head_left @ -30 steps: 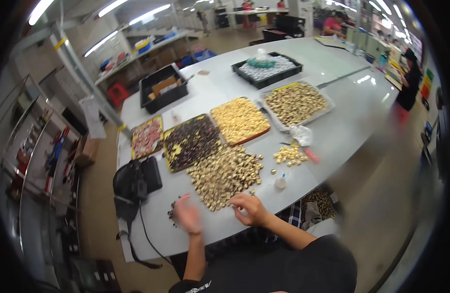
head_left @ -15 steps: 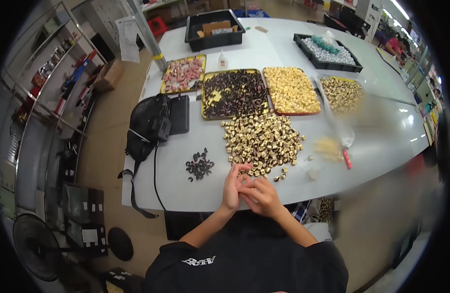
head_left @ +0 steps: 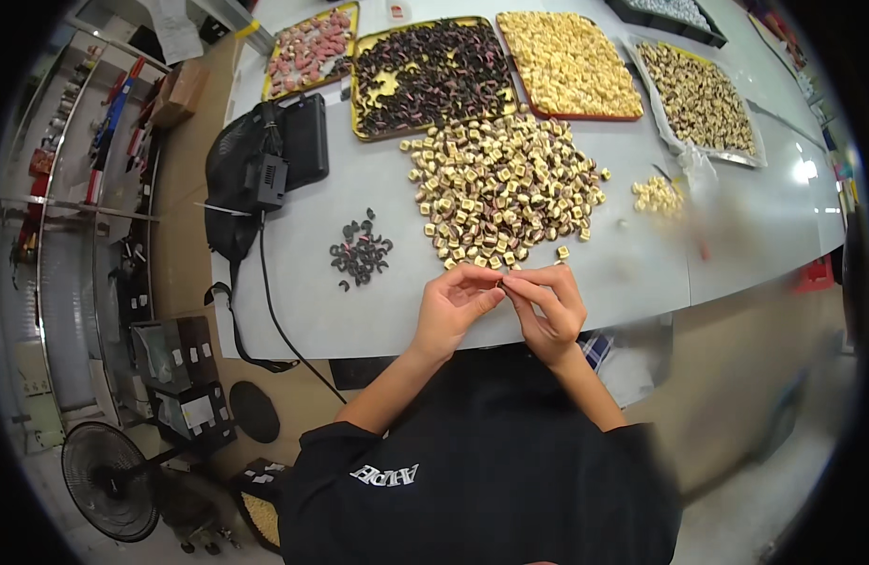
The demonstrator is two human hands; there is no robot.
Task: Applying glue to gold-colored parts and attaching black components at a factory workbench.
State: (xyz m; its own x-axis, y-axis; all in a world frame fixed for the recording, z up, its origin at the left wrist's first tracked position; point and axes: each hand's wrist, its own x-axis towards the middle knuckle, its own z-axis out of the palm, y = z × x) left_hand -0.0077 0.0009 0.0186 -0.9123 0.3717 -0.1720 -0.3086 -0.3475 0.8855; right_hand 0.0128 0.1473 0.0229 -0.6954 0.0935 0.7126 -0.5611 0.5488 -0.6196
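My left hand and my right hand meet fingertip to fingertip over the table, close to its front edge. Pinched between them is a small dark piece, mostly covered by the fingers, so its exact shape is hard to make out. Just beyond the fingers spreads a large pile of small gold-and-dark cube-like pieces. To its left lies a little heap of dark curved pieces. A small heap of pale yellow pieces is to the right of the pile.
Along the back stand a tray of pink pieces, a yellow tray of dark curved pieces, a tray of pale yellow pieces and a tray of gold-and-dark pieces. A black bag with a cable lies at left.
The view has tipped downward, so the table sits higher in the picture. My right fingers have moved from beside my left palm to a fingertip pinch with the left, where a dark piece now shows.
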